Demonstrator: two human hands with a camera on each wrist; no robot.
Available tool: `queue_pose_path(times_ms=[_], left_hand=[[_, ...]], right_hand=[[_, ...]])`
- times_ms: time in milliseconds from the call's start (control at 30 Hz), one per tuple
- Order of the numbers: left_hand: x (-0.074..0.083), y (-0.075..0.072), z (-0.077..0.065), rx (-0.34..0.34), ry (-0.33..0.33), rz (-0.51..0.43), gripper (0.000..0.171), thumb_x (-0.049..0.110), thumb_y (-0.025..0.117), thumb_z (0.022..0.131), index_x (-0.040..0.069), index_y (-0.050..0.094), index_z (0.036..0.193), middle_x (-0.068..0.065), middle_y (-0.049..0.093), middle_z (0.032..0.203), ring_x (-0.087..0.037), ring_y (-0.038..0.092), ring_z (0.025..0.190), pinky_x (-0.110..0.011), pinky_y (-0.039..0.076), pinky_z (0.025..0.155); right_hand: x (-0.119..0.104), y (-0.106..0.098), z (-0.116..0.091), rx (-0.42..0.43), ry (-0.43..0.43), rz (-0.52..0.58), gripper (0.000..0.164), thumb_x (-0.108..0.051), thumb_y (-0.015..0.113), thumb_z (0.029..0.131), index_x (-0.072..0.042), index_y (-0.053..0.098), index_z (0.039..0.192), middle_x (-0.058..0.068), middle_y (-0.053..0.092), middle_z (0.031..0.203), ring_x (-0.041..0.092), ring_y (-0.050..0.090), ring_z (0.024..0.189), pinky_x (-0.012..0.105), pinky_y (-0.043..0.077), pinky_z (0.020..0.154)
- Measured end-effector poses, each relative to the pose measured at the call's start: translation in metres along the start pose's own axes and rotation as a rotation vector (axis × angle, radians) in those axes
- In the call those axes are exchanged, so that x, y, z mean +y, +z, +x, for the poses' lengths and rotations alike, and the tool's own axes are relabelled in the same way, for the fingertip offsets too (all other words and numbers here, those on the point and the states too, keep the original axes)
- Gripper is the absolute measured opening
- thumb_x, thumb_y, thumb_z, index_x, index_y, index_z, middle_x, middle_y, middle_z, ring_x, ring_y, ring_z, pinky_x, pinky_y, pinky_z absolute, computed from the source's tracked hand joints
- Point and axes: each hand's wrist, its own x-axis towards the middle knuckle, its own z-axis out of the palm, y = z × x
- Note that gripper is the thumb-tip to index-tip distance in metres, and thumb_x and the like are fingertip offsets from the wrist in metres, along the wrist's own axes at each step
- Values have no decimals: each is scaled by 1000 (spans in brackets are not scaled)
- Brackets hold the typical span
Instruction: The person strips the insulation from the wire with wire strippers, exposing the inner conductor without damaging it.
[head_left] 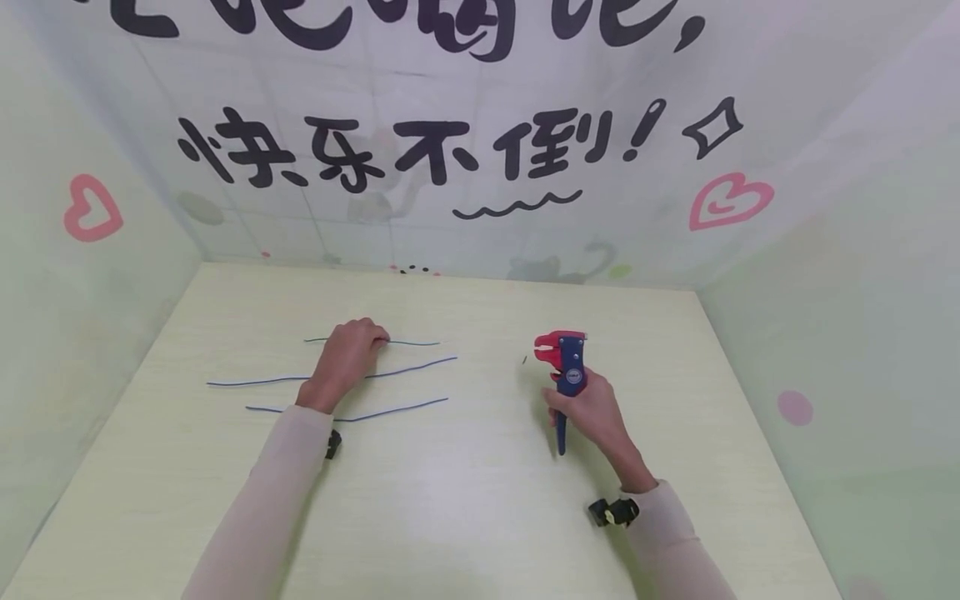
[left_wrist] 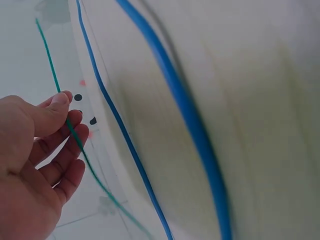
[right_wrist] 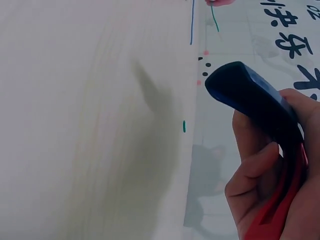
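My left hand (head_left: 347, 358) pinches a thin green wire (left_wrist: 50, 60) between thumb and forefinger, the other fingers loosely bent beside it. Both ends of the wire stick out past the hand. In my right hand (head_left: 600, 408) is a wire stripper (head_left: 572, 367) with red jaws and dark blue body and handle. Its jaws are apart, face left, and hold no wire. Two blue wires, an upper one (head_left: 255, 382) and a lower one (head_left: 405, 408), lie crosswise on the table beneath my left hand and wrist.
A short green wire scrap (right_wrist: 184, 126) lies on the table left of the stripper. The pale wooden table (head_left: 442, 517) is bordered by a back wall (head_left: 465, 242) with printed characters and by side walls. A black device (head_left: 615, 511) sits at my right wrist.
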Motion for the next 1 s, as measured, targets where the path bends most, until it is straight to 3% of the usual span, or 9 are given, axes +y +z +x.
queue_pose_path(times_ms=[167, 267, 400, 467, 567, 633, 767, 867, 1000], left_hand=[[-4, 1, 3, -9, 14, 36, 15, 4, 66, 93, 2, 76, 104, -15, 71, 98, -34, 65, 93, -50, 50, 92], [-6, 3, 4, -26, 17, 56, 15, 5, 65, 94, 2, 76, 104, -15, 71, 97, -34, 64, 92, -52, 49, 92], [-8, 6, 6, -53, 4, 72, 15, 7, 65, 95, 3, 76, 105, -15, 71, 97, -33, 64, 92, -51, 49, 90], [-8, 8, 6, -64, -6, 74, 15, 7, 65, 95, 4, 76, 105, -14, 71, 97, -33, 64, 92, -51, 49, 91], [-9, 9, 6, -78, -17, 80, 16, 7, 65, 95, 4, 76, 106, -14, 70, 98, -33, 63, 93, -51, 49, 91], [-9, 9, 6, -83, -21, 82, 16, 6, 65, 95, 4, 76, 106, -14, 70, 98, -32, 63, 93, -51, 49, 91], [-7, 8, 7, -96, -17, 87, 16, 6, 65, 95, 4, 76, 106, -14, 69, 96, -31, 62, 91, -50, 49, 89], [-4, 6, 7, -110, -13, 87, 17, 5, 65, 94, 3, 75, 107, -14, 68, 97, -32, 61, 91, -49, 49, 88], [-2, 5, 7, -124, -9, 95, 19, 5, 65, 95, 2, 73, 111, -15, 68, 99, -33, 62, 94, -49, 50, 87]], right_hand=[[0, 0, 0, -21, 0, 3, 44, -24, 74, 88, 0, 57, 121, 8, 71, 71, 22, 70, 62, 30, 53, 73], [1, -1, -1, -45, 4, 31, 48, -28, 76, 88, 1, 56, 121, 8, 71, 73, 21, 70, 64, 28, 51, 67], [2, -4, 1, -115, 27, 117, 56, -36, 77, 87, 1, 53, 121, 9, 73, 78, 20, 70, 68, 27, 46, 58], [4, -7, 1, -178, 15, 166, 58, -36, 75, 88, 0, 51, 127, 9, 74, 85, 20, 72, 74, 26, 49, 62], [7, -13, 2, -314, -51, 288, 59, -26, 67, 96, -1, 40, 143, 14, 74, 103, 27, 73, 91, 28, 56, 78], [9, -16, 2, -416, -90, 428, 60, -14, 58, 100, -4, 31, 152, 19, 69, 116, 34, 70, 105, 33, 55, 90], [11, -21, 2, -572, -75, 733, 65, -2, 46, 102, -18, 18, 159, 23, 55, 129, 40, 58, 124, 48, 50, 100], [11, -21, 3, -613, -33, 850, 67, -3, 45, 104, -25, 15, 159, 15, 49, 128, 35, 55, 127, 56, 47, 101], [10, -21, 3, -602, 5, 845, 58, -9, 47, 105, -8, 21, 156, 6, 56, 121, 26, 59, 119, 54, 48, 102]])
